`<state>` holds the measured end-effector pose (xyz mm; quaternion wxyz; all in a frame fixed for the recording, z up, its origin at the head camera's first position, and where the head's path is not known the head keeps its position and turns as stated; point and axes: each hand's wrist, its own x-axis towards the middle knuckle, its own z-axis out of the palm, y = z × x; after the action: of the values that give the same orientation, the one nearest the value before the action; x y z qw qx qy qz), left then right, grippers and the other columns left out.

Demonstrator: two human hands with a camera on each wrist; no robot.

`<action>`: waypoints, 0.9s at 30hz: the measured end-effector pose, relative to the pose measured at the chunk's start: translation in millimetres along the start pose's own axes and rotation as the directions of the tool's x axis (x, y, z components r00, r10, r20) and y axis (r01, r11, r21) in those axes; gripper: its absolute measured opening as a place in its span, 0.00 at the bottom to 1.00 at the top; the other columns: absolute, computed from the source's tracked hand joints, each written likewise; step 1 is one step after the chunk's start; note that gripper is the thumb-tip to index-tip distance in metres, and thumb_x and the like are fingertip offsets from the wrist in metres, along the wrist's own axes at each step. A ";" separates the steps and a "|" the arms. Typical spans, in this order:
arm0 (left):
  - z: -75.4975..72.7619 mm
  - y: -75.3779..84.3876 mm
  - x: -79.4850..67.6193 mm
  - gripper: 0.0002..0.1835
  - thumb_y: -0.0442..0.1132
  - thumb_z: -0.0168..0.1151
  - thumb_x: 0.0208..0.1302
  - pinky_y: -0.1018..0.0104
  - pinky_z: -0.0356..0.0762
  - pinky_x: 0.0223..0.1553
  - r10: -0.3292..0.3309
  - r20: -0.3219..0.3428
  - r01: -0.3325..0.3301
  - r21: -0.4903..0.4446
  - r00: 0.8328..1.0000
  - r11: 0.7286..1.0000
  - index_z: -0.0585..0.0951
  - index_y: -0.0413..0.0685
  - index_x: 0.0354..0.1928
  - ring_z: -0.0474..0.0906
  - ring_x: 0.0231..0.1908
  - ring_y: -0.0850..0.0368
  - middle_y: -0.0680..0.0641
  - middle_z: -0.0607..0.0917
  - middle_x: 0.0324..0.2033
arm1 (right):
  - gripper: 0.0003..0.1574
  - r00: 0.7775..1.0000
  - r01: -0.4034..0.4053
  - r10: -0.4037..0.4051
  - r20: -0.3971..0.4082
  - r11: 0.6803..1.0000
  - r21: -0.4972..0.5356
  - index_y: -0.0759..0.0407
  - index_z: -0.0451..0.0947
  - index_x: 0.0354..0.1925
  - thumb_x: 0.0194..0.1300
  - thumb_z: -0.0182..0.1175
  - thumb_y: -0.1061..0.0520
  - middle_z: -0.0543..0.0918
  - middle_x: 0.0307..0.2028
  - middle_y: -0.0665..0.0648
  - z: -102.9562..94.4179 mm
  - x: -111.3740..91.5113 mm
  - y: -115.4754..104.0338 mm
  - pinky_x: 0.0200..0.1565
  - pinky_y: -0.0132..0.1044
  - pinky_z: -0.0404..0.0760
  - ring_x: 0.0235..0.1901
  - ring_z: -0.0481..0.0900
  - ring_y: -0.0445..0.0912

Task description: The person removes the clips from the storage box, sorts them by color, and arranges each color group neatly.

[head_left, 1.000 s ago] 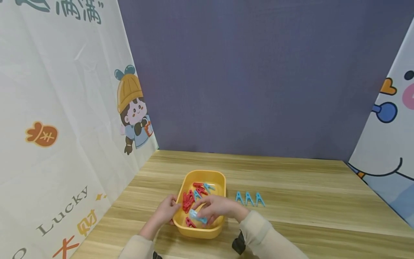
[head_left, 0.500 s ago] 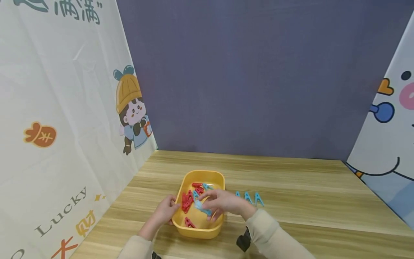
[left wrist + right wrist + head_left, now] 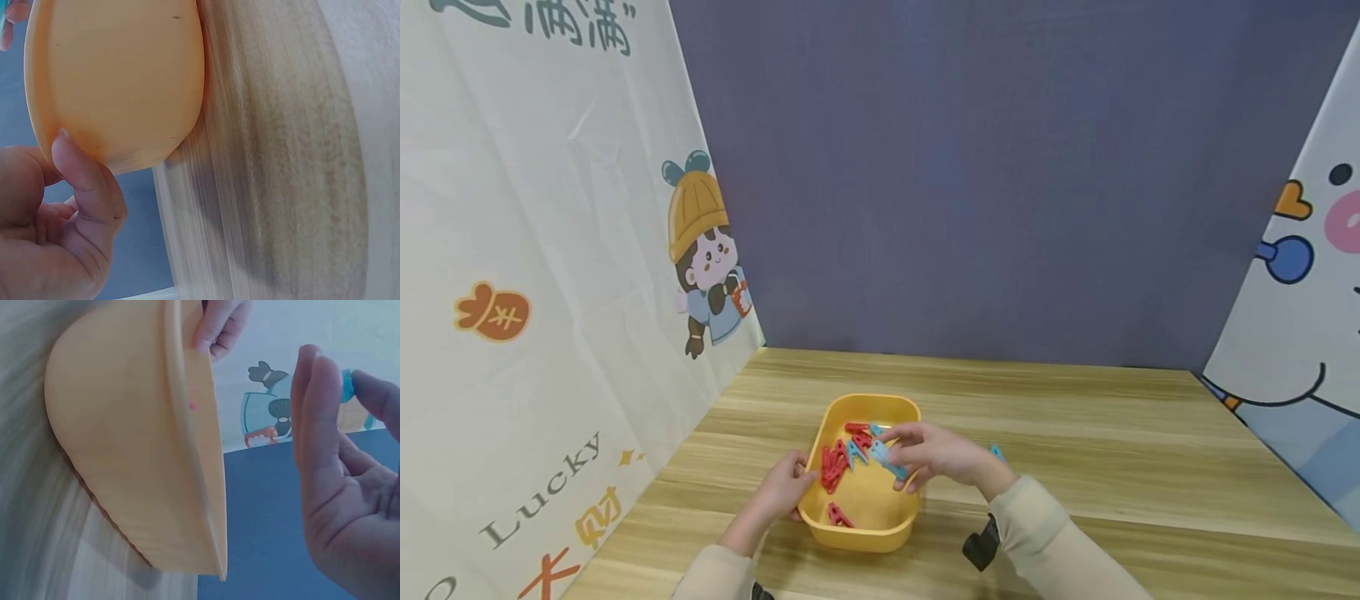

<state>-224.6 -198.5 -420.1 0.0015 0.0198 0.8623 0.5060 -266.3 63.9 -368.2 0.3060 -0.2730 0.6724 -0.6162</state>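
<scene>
A yellow plastic basin [image 3: 865, 541] stands on the table with several red clothespins [image 3: 833, 468] and a couple of blue ones in it. My left hand [image 3: 784, 483] pinches the basin's left rim between thumb and fingers, as the left wrist view also shows. Above the basin's right side, my right hand [image 3: 942, 457] pinches a light blue clothespin [image 3: 887, 460] between thumb and fingertips. In the right wrist view only a small bit of that blue clothespin [image 3: 347, 386] shows between the fingers. One red clothespin [image 3: 840, 516] lies apart near the basin's front.
On the wooden table [image 3: 1075, 433], right of the basin, a blue clothespin [image 3: 997, 452] peeks out behind the right wrist; the others in that row are hidden. A dark blue-grey panel [image 3: 955, 183] stands behind, with printed cloth [image 3: 572, 250] at the left.
My right hand has lifted the blue clothespin from low in the basin, up and to the right toward its right rim. It now covers most of the row outside. The left hand stays put.
</scene>
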 end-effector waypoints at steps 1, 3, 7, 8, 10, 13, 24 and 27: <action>0.0 -0.1 0.1 0.06 0.30 0.52 0.64 0.65 0.76 0.13 -0.002 0.000 0.002 0.001 1.000 1.000 0.68 0.35 0.40 0.73 0.17 0.55 0.45 0.70 0.25 | 0.29 1.000 0.002 -0.002 -0.005 1.000 0.002 0.67 0.63 0.60 0.64 0.56 0.58 0.75 0.39 0.61 -1.5 -1.0 -0.6 0.31 0.38 0.82 0.29 0.80 0.48; -0.1 -0.1 0.3 0.06 0.30 0.52 0.64 0.65 0.76 0.13 -0.006 0.001 0.006 0.001 1.000 1.000 0.68 0.35 0.40 0.73 0.17 0.54 0.45 0.70 0.25 | 0.29 1.000 0.006 -0.006 -0.013 1.000 0.009 0.68 0.62 0.61 0.64 0.56 0.59 0.74 0.40 0.62 -4.4 -2.9 -1.7 0.31 0.38 0.83 0.29 0.80 0.48; -0.3 0.2 0.3 0.06 0.31 0.52 0.65 0.65 0.76 0.13 -0.013 0.002 0.013 -0.001 1.000 1.000 0.68 0.35 0.40 0.73 0.17 0.54 0.45 0.70 0.25 | 0.31 0.999 0.014 -0.014 -0.037 1.000 0.011 0.70 0.60 0.62 0.64 0.56 0.60 0.73 0.42 0.63 -10.4 -7.0 -3.4 0.33 0.40 0.83 0.30 0.80 0.49; -0.4 0.2 0.2 0.06 0.31 0.52 0.65 0.65 0.77 0.13 -0.014 0.002 0.014 -0.002 1.000 1.000 0.68 0.35 0.40 0.73 0.17 0.54 0.45 0.70 0.25 | 0.32 0.999 0.018 -0.017 -0.042 1.000 0.009 0.71 0.59 0.62 0.64 0.56 0.60 0.72 0.42 0.63 -12.0 -7.9 -3.5 0.34 0.40 0.83 0.31 0.80 0.49; -0.3 0.3 0.1 0.06 0.31 0.52 0.65 0.65 0.77 0.13 -0.014 0.001 0.014 -0.003 1.000 1.000 0.68 0.35 0.40 0.74 0.17 0.54 0.45 0.70 0.25 | 0.33 0.998 0.027 -0.027 -0.050 1.000 0.001 0.73 0.57 0.62 0.64 0.55 0.61 0.71 0.43 0.64 -15.0 -10.2 -3.8 0.35 0.42 0.83 0.32 0.80 0.50; -0.3 0.5 0.0 0.06 0.30 0.52 0.64 0.65 0.77 0.13 -0.016 0.000 0.016 -0.002 1.000 1.000 0.68 0.35 0.40 0.74 0.17 0.54 0.45 0.70 0.25 | 0.33 0.997 0.050 -0.050 -0.053 0.999 -0.005 0.76 0.57 0.62 0.64 0.55 0.61 0.72 0.42 0.64 -18.9 -13.2 -4.1 0.37 0.43 0.83 0.33 0.81 0.51; -0.5 0.2 -0.5 0.06 0.30 0.51 0.64 0.66 0.76 0.13 -0.011 0.002 0.011 -0.005 1.000 1.000 0.68 0.35 0.40 0.74 0.17 0.55 0.45 0.70 0.25 | 0.31 0.993 0.063 -0.065 -0.098 0.998 -0.023 0.74 0.59 0.61 0.64 0.55 0.60 0.77 0.42 0.63 -35.7 -23.0 -2.7 0.33 0.38 0.82 0.34 0.80 0.51; -0.7 0.1 -0.8 0.06 0.30 0.51 0.65 0.66 0.76 0.13 -0.007 0.003 0.007 -0.004 1.000 1.000 0.68 0.35 0.40 0.74 0.17 0.55 0.45 0.70 0.25 | 0.30 0.991 0.068 -0.069 -0.112 0.998 -0.012 0.74 0.60 0.60 0.65 0.54 0.60 0.76 0.42 0.64 -39.8 -25.5 -1.6 0.35 0.40 0.83 0.36 0.80 0.54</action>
<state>-223.8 -199.0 -419.7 0.0048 0.0176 0.8613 0.5079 -279.2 109.1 -362.6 0.2450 -0.2620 0.6813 -0.6381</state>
